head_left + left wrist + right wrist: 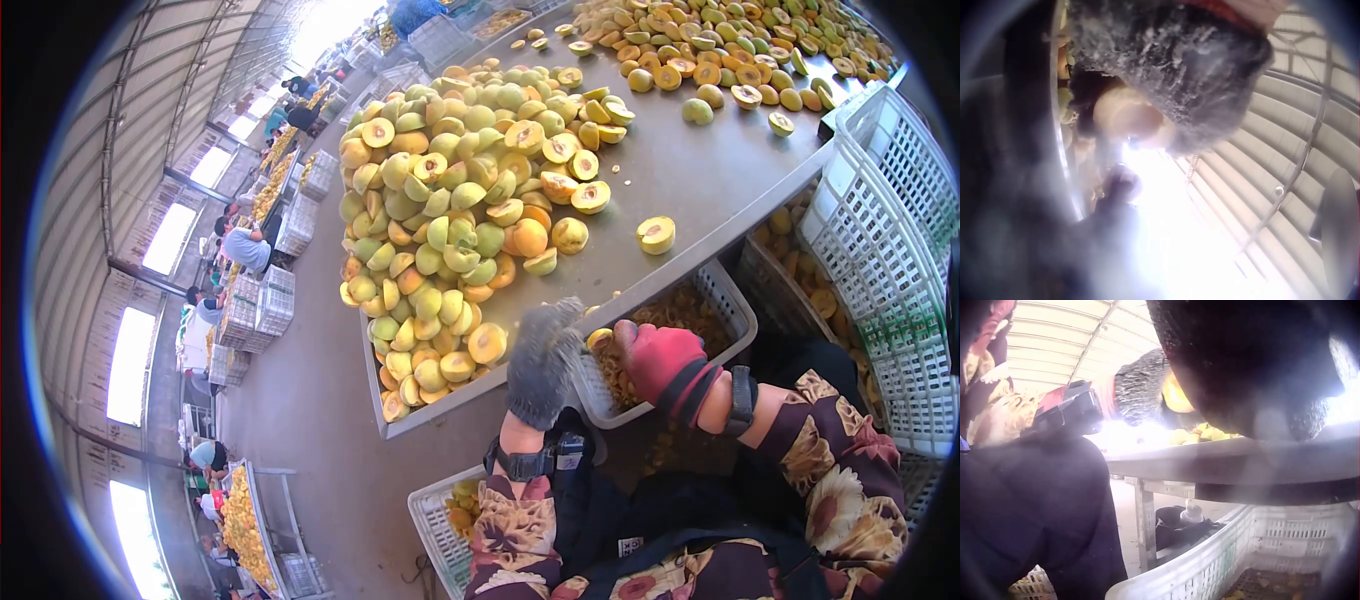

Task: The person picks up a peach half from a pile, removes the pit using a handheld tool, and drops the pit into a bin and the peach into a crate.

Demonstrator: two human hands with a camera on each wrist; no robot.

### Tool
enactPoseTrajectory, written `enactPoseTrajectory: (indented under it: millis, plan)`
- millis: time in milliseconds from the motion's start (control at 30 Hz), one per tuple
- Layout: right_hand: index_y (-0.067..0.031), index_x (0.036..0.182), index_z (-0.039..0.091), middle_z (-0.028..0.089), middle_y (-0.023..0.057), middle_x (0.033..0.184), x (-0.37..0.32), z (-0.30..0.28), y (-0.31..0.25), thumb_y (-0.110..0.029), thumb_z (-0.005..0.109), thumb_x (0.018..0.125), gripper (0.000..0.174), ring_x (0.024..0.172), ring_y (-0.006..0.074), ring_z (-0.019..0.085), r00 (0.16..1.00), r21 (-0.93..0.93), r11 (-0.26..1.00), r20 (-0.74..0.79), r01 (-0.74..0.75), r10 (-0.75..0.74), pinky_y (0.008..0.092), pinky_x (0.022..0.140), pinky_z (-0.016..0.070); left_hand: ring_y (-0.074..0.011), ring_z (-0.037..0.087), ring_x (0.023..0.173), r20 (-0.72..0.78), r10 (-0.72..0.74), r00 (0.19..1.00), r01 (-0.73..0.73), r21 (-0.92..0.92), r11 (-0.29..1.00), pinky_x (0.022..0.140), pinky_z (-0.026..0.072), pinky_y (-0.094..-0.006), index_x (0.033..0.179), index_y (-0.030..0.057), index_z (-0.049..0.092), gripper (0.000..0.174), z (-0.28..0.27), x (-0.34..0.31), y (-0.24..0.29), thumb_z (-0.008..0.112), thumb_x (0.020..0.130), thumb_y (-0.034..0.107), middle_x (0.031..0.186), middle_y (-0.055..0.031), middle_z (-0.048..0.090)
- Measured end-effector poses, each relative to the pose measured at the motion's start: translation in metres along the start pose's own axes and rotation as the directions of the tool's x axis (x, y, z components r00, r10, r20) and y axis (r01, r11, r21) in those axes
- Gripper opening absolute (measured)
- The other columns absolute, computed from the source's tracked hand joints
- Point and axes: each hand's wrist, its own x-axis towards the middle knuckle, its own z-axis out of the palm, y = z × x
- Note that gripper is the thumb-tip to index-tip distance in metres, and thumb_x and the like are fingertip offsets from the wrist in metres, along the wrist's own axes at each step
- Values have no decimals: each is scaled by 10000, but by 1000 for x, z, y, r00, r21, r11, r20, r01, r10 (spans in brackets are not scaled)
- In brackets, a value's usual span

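Note:
My left hand (545, 362), in a grey knitted glove, holds a yellow peach half (1125, 115); the glove curls round it in the left wrist view. In the right wrist view the same peach half (1177, 394) shows bright beside the grey glove. Close to it, my right hand (665, 368) wears a red glove with dark bands, its fingers bent towards the fruit. I cannot tell whether the right hand grips a tool. Both hands are over a white crate (738, 305) of brownish scraps, at the table's near edge.
A large heap of peach halves (440, 200) covers the left of the metal table (640, 190); another heap (700, 50) lies at the far right. One cut peach (656, 235) sits near the edge. White crates (885, 250) stack at right; another crate (425, 515) stands below left.

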Motion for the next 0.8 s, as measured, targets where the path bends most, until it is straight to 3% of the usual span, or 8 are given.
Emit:
enactPoseTrajectory:
  millis: [33, 133, 267, 400, 500, 600, 700, 800]
  plan:
    - [-51, 943, 497, 612, 166, 713, 0, 1, 1, -134, 535, 818, 155, 619, 334, 638, 1000, -15, 1000, -3, -14, 14, 440, 509, 496, -316, 571, 991, 76, 153, 985, -160, 103, 982, 926, 427, -417, 967, 18, 632, 162, 0, -2, -5, 566, 850, 109, 1038, -132, 628]
    - [-43, 939, 497, 622, 181, 726, 0, -2, 6, -125, 511, 830, 138, 643, 356, 638, 997, -29, 998, 40, -62, 63, 449, 535, 499, -330, 559, 1007, 196, 230, 953, -249, 80, 965, 944, 411, -438, 967, 37, 643, 178, 6, -6, -1, 606, 815, 122, 1027, -126, 638]
    - [-22, 950, 489, 640, 201, 763, 1, -8, 17, -131, 516, 833, 163, 691, 397, 635, 987, 51, 992, 119, -118, 112, 469, 578, 502, -330, 562, 969, 132, 267, 955, -288, 179, 941, 868, 464, -413, 969, 55, 647, 172, 5, -3, 1, 640, 817, 135, 1014, -127, 608]
    - [-22, 974, 479, 648, 203, 779, 0, -15, 24, -183, 592, 801, 262, 744, 394, 639, 940, 150, 964, 300, -218, 165, 483, 628, 504, -304, 589, 940, -111, -93, 989, 98, 35, 995, 858, 473, -371, 1058, 18, 594, 263, -4, -11, 5, 625, 799, 48, 990, -129, 625]
    - [-13, 1012, 507, 665, 206, 813, -2, -25, 18, -184, 463, 881, 220, 804, 375, 652, 949, 48, 986, 285, -157, 137, 458, 685, 511, -300, 579, 966, -183, -37, 982, 63, 137, 989, 880, 457, -354, 1130, 9, 553, 334, -18, -11, 37, 605, 801, 21, 1053, -134, 612]
    - [-14, 982, 492, 656, 224, 807, -2, -25, 20, -129, 535, 815, 207, 783, 393, 648, 977, 138, 984, 199, -109, 80, 477, 675, 508, -304, 551, 1028, -188, -84, 979, 125, 216, 968, 923, 431, -357, 1159, 9, 545, 339, -24, -32, 28, 583, 824, 41, 1106, -146, 593]
    - [-31, 988, 468, 640, 222, 807, 0, -21, 21, -208, 630, 779, 319, 781, 401, 634, 969, 82, 990, 229, -117, 95, 472, 659, 512, -309, 524, 1090, -180, -126, 976, 175, 289, 941, 966, 405, -361, 1188, 8, 536, 346, -35, -51, 22, 561, 847, 60, 1158, -159, 574]
    - [-28, 992, 463, 639, 213, 808, -2, -20, 23, -210, 625, 785, 320, 776, 400, 633, 974, 81, 992, 213, -101, 81, 475, 654, 511, -313, 497, 1153, -122, -150, 981, 187, 407, 894, 1009, 378, -364, 1216, 7, 528, 354, -59, -73, 18, 538, 870, 80, 1211, -171, 555]
